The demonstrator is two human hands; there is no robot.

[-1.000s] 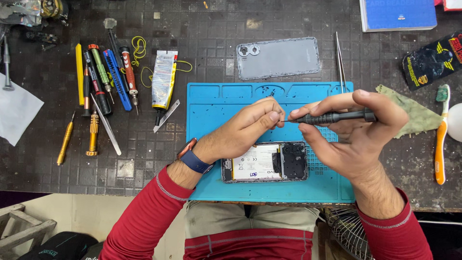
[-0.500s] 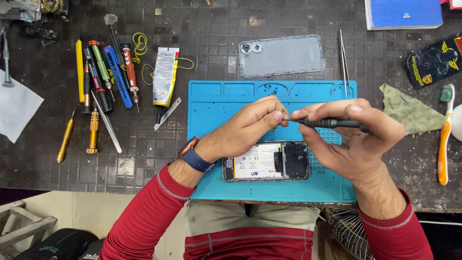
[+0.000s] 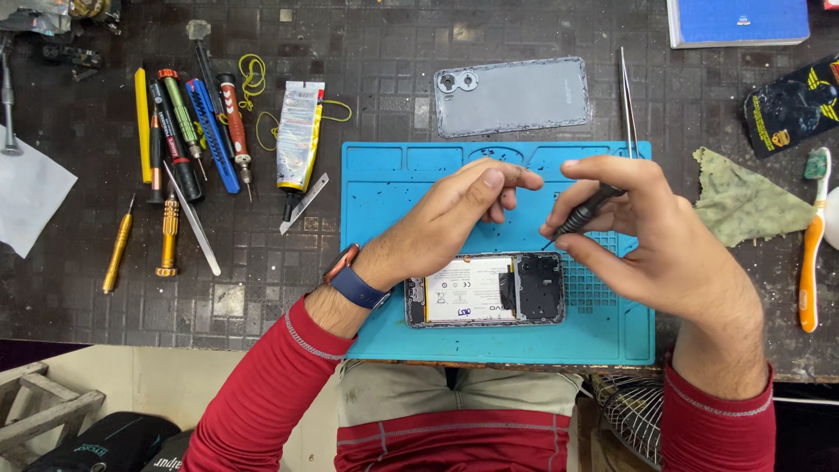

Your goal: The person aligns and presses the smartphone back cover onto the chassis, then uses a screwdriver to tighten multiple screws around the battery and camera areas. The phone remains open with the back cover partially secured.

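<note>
While both hands hover over a blue work mat (image 3: 384, 201), the scene reads as follows.

Right hand: the right hand (image 3: 651, 240) pinches a black screwdriver (image 3: 584, 210) between thumb and fingers, its tip slanting down toward the phone.
Left hand: the left hand (image 3: 454, 214) is loosely curled, its fingertips pinched together just beside the screwdriver; whether they hold something tiny cannot be told. A dark blue watch strap (image 3: 357, 287) circles the wrist.
Phone: an opened phone (image 3: 485, 290) lies flat on the mat below both hands, with its white battery and black inner plate showing.
Back cover: a grey back cover (image 3: 516, 96) rests on the dark table beyond the mat.
Left of mat: a row of screwdrivers (image 3: 188, 122) and a glue tube (image 3: 297, 131).
Right of mat: a green cloth (image 3: 743, 197) and an orange toothbrush (image 3: 810, 253).
</note>
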